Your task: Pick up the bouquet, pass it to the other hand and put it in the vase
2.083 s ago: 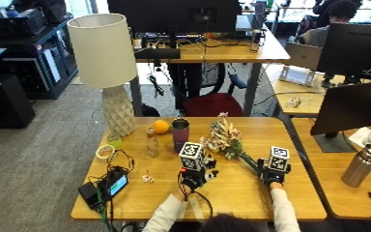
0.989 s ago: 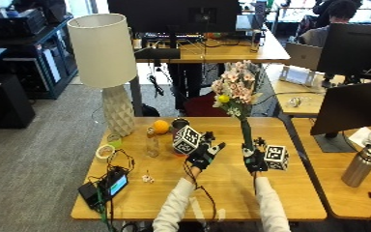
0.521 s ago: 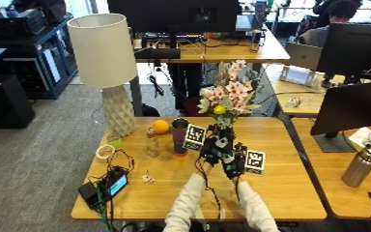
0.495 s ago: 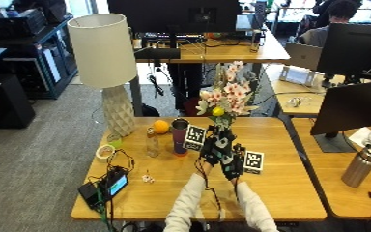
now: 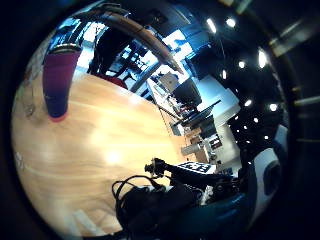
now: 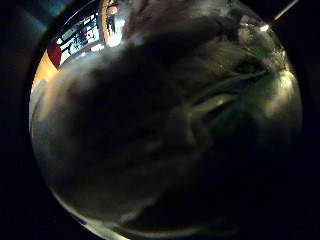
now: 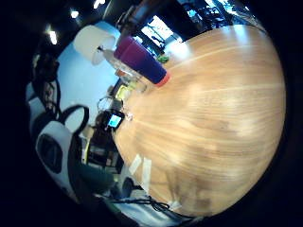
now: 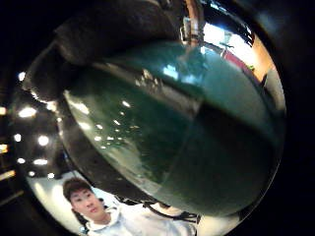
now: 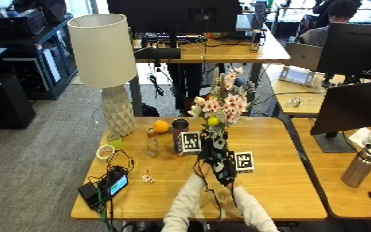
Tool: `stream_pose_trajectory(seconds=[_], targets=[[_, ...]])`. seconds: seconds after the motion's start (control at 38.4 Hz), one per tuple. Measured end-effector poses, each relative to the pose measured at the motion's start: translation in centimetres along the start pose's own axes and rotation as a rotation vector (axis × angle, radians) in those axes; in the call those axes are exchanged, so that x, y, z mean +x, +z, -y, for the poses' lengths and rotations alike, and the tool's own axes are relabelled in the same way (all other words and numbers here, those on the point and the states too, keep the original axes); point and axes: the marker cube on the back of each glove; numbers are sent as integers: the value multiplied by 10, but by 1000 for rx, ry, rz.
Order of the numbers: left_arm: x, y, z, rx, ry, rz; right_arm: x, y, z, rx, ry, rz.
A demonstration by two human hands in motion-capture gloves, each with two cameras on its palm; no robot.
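Where we work: bare table at frame right.
Bouquet: upright, centre; we clasp its stem with both hands, left hand, right hand.

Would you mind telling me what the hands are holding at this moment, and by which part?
Both hands, left hand and right hand, hold the bouquet upright above the table, gripping the dark green wrapped stems below the flowers.

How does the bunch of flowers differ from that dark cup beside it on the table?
The bouquet is held upright in the air by the left hand and right hand, which meet on its stem; the vase stands on the wooden table, touched by neither hand. The bouquet is pale pink, cream and yellow and spreads out loosely; the vase is a dark purplish cylinder. Both stand upright.
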Motion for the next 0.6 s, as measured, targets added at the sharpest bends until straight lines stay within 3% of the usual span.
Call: stream_pose_trajectory(seconds=[0.08, 0.18, 0.21, 0.29, 0.39, 0.49, 0.6], targets=[[14, -8, 10, 7, 40, 5, -8, -1, 1, -101, -95, -61], [52, -23, 32, 23, 227, -178, -6, -11, -4, -219, -74, -222], [57, -28, 40, 35, 239, -173, -3, -15, -5, -233, -51, -266], [58, -52, 70, 103, 173, 10, 3, -34, -6, -226, -7, -324], [82, -77, 109, 171, 249, -21, 6, -57, -3, -179, 17, -292], [60, -92, 145, 225, 191, 138, 0, -71, -1, -156, -4, -241], [45, -102, 173, 274, 158, 174, 5, -82, 2, -128, -24, -233]])
